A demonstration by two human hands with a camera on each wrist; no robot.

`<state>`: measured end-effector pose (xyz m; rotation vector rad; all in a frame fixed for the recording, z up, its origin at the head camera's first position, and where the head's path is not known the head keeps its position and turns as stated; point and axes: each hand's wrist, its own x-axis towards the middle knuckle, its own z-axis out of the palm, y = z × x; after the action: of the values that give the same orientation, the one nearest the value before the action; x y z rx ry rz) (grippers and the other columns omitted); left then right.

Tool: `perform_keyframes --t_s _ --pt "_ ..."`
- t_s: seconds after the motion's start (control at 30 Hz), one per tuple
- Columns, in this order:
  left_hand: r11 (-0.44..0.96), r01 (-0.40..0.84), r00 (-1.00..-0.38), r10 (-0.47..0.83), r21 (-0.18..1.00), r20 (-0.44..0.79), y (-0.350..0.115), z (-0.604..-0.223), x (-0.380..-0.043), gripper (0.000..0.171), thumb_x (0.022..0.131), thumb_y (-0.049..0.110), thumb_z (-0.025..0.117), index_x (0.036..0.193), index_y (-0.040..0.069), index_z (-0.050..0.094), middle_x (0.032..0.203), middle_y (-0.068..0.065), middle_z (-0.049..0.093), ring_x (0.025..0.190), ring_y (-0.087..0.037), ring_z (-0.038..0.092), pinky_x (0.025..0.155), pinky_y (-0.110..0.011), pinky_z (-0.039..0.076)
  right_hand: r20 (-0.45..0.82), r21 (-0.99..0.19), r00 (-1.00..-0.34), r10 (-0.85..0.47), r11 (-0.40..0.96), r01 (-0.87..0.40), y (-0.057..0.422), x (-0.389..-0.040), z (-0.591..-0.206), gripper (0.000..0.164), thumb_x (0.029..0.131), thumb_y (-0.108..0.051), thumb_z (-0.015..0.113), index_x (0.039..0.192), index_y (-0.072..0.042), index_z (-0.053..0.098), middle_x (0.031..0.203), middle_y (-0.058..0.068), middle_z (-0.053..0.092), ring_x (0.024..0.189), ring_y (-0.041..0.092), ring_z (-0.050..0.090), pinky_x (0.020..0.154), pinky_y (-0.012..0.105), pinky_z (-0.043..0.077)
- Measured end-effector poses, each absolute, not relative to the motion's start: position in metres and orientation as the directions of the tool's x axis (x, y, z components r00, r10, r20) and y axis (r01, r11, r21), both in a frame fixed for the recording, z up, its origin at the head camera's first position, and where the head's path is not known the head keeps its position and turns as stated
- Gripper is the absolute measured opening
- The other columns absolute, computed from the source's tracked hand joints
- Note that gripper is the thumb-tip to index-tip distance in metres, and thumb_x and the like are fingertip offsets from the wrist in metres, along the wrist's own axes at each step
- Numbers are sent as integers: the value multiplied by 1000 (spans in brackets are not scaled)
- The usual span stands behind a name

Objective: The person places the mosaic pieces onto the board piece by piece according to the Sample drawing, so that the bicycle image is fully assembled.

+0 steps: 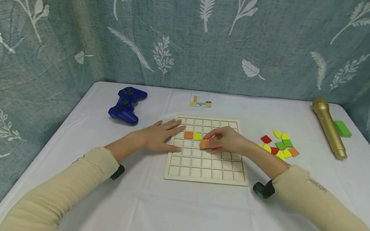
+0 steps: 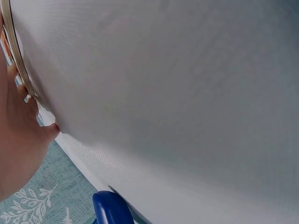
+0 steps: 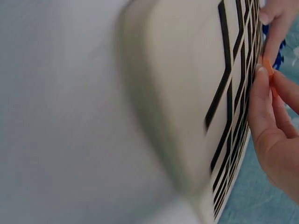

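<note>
A pale wooden grid board point(image 1: 196, 172) lies on the white table. On its left edge rests my left hand point(image 1: 159, 136), fingers spread and thumb straight; in the left wrist view that hand point(image 2: 21, 135) shows at the left margin beside the board's edge. My right hand point(image 1: 227, 139) pinches an orange square tile point(image 1: 204, 143) over the board's middle. The right wrist view has the same hand point(image 3: 273, 121) with the orange tile point(image 3: 267, 66) between thumb and fingers. An orange square point(image 1: 188, 135) and a yellow quarter-round tile point(image 1: 197, 136) sit side by side in grid cells.
Several red, green, yellow and orange tiles point(image 1: 287, 143) lie loose right of the board. Behind it is a small pattern card point(image 1: 201, 99). A blue game controller point(image 1: 127, 105) sits at the left; a gold microphone point(image 1: 329, 127) and a green block point(image 1: 342, 129) lie at the right.
</note>
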<state>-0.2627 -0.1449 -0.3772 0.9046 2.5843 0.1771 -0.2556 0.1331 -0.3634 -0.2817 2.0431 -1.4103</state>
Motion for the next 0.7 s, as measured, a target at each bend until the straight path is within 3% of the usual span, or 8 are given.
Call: perform_keyframes --t_s 0.7 --pt "792 564 -721 610 232 -328 -145 -379 -264 89 88 72 39 155 25 5 159 0 -4 144 -20 -6 113 -51 1 -359 -904 -837 -412 378 202 85 -253 -368 27 88 0 67 114 7 62 91 16 67 73 18 68 72 30 56"
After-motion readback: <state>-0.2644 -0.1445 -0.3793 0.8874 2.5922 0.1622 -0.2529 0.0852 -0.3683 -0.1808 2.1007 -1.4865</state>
